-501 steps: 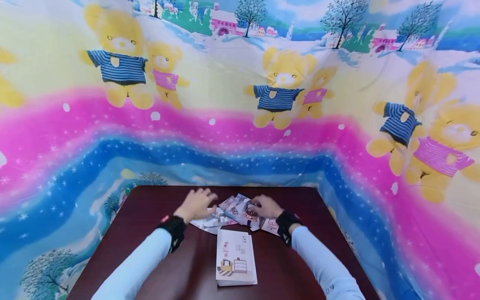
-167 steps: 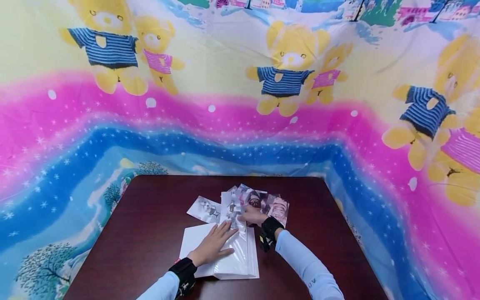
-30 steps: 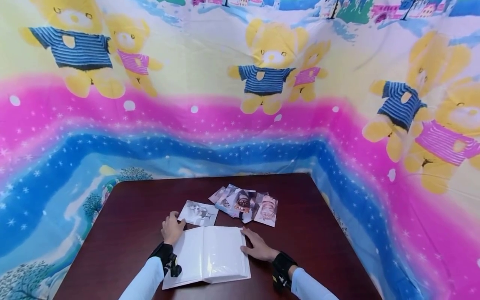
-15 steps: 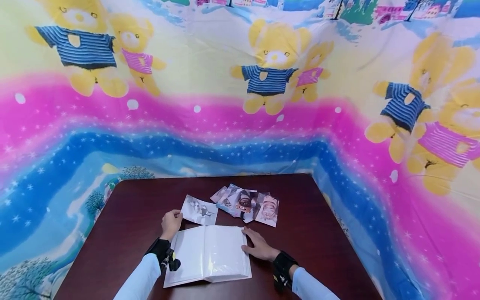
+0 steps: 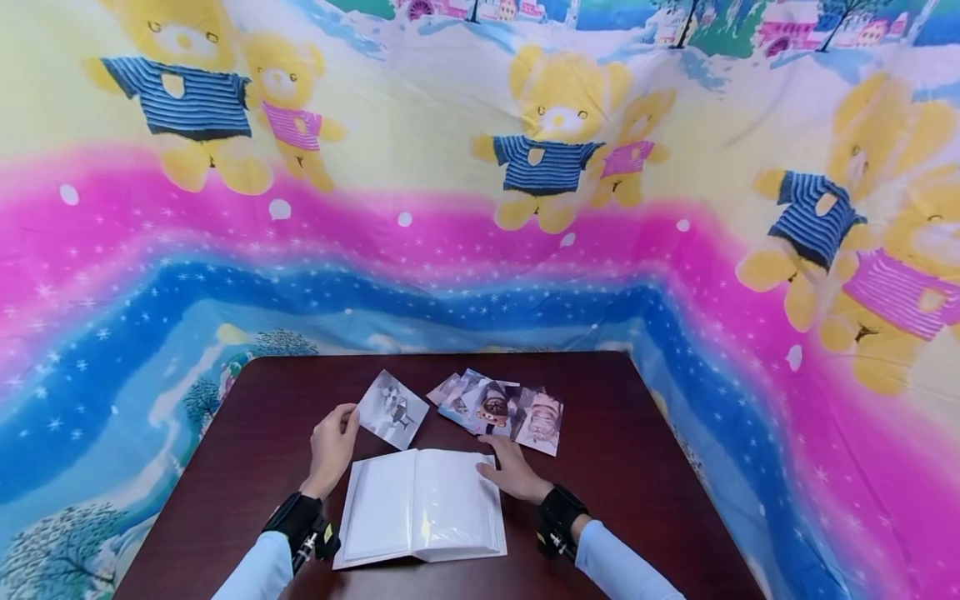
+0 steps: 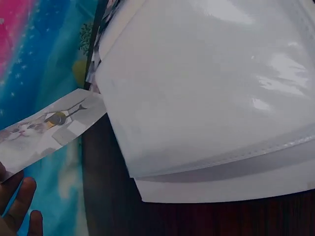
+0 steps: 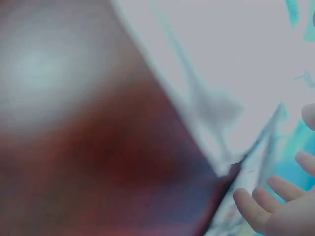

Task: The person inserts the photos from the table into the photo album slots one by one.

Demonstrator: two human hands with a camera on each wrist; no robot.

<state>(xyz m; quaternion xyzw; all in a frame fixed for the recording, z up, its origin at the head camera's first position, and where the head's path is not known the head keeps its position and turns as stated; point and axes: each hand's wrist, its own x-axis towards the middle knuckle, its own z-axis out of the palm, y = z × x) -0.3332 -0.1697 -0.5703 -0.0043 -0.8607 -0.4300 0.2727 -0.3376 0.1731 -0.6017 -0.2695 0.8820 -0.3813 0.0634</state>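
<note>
My left hand (image 5: 332, 447) pinches the left corner of a pale photo (image 5: 392, 411), printed with a small figure and a dark chair-like shape. In the left wrist view this photo (image 6: 54, 123) bends slightly, raised at the fingers. Below it on the table lies an open photo album (image 5: 453, 504) with white pages and glossy clear pockets. My right hand (image 5: 516, 472) has its fingers extended over the album's upper right corner. From the right wrist, the fingers (image 7: 251, 210) look spread, holding nothing, near the blurred white album (image 7: 206, 64).
Several overlapping photos (image 5: 480, 404) lie behind the album, one pinkish photo (image 5: 542, 421) at their right end. The dark wooden table (image 5: 637, 500) ends at a printed cloth backdrop (image 5: 480, 292) with teddy bears.
The album, first closed, now lies open, and a photo earlier held over its page is out of sight. Lately my left hand took the pale photo and turned it; my right hand shifted slightly.
</note>
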